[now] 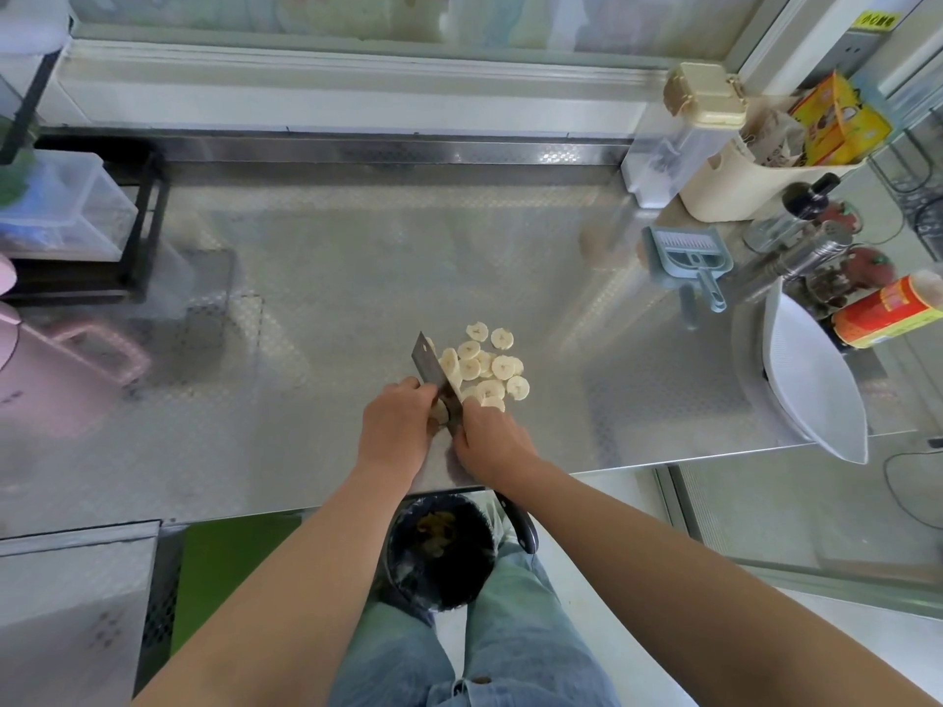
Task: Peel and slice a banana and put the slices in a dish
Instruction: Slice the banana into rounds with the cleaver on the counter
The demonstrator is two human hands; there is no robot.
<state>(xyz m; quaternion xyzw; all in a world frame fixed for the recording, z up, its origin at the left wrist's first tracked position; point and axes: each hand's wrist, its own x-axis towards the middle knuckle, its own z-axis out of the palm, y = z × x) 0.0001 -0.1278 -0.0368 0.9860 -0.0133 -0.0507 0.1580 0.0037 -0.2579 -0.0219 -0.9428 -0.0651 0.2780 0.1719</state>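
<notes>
Banana stub [438, 411]: on worktop [306, 278] between the two grips, mostly hidden under left grip [398, 426], whose fingers curl over it. Fingers of right grip [490, 441] wrap round the handle of knife [432, 367]. The blade runs away from that grip, edge down at the stub's cut face. Cut slices [487, 367] lie just beyond right grip, right of the blade, some overlapping.

Handling, my read: peeled banana is soft, light and slick, and it bruises easily. Hold the stub lightly from the sides, fingertips tucked back from the blade. It is short, so there's little room. The slices are floppy and sticky, and one or two look to lean on the blade's flat. Better to scoop them on the blade or lift a few by the edges than pinch hard.

Counts:
- one knife
- one stub
- roughly a dozen slices; overlap blocks an exact count
- one white dish [816, 395], well apart to the right of right grip at the worktop's edge, no slices visible in it
- one bin [439, 553] below the grips, something yellowish inside, likely peel
</notes>
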